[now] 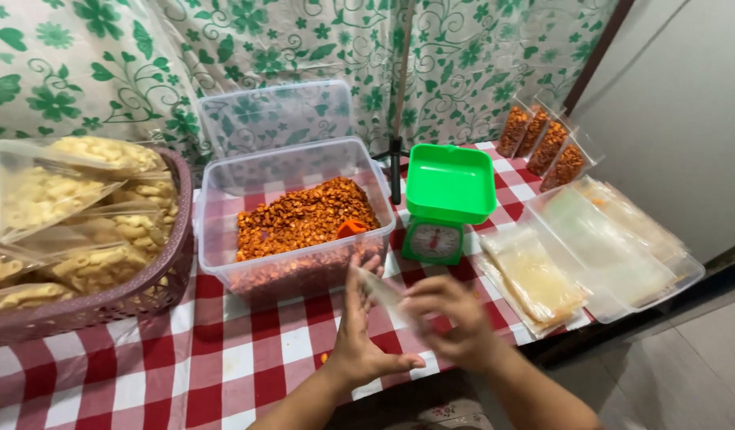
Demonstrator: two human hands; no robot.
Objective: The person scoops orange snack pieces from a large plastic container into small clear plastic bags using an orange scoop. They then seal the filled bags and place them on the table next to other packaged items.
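Both hands hold one empty clear plastic bag (383,293) above the red-and-white checked tablecloth (224,366). My left hand (359,334) pinches the bag's left edge with fingers up. My right hand (451,318) is blurred and grips the bag's right side. Just beyond the hands stands a clear plastic tub (216,215) filled with orange-brown seasoned snack pieces (300,219), with an orange scoop (351,228) lying in them. A green kitchen scale (445,199) with an empty green pan sits right of the tub.
A purple basket (156,287) with bags of pale macaroni snack sits at left. The tub's clear lid (276,115) leans against a green floral curtain. Filled snack bags (543,143) stand at back right. Stacks of empty clear bags (535,275) and a clear tray (670,283) lie at right.
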